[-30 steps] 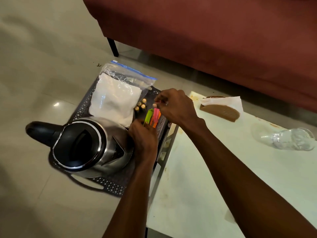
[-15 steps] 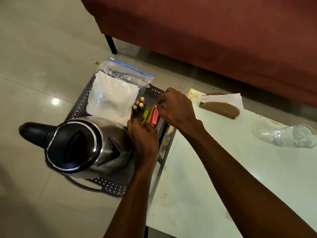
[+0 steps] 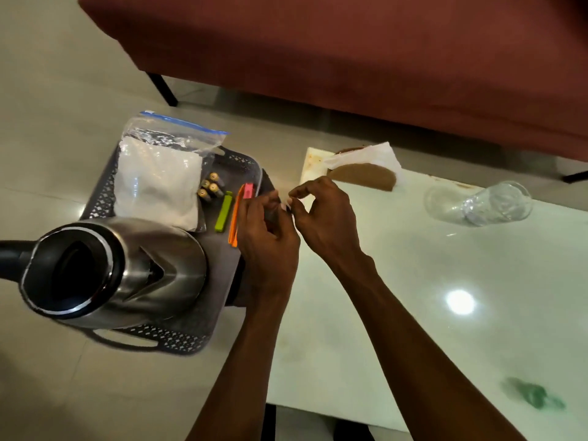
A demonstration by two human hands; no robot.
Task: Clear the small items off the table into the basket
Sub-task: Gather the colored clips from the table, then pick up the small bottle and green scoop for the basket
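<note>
A dark perforated basket stands on the floor, left of the white table. On its floor lie a green clip, an orange clip and a pink clip, beside several batteries. My left hand hovers over the basket's right rim next to the orange clip, fingers loosely curled, nothing visible in it. My right hand is over the table's left edge, thumb and forefinger close together, with nothing seen between them. The fingertips of both hands nearly meet.
The basket also holds a steel kettle and a zip bag of white powder. On the table are a clear glass on its side, a tissue over a brown piece and a green smear. A maroon sofa stands behind.
Both hands held the coloured clips over the basket; the clips now lie in it. The hands have let go and drawn back to the right, toward the table edge.
</note>
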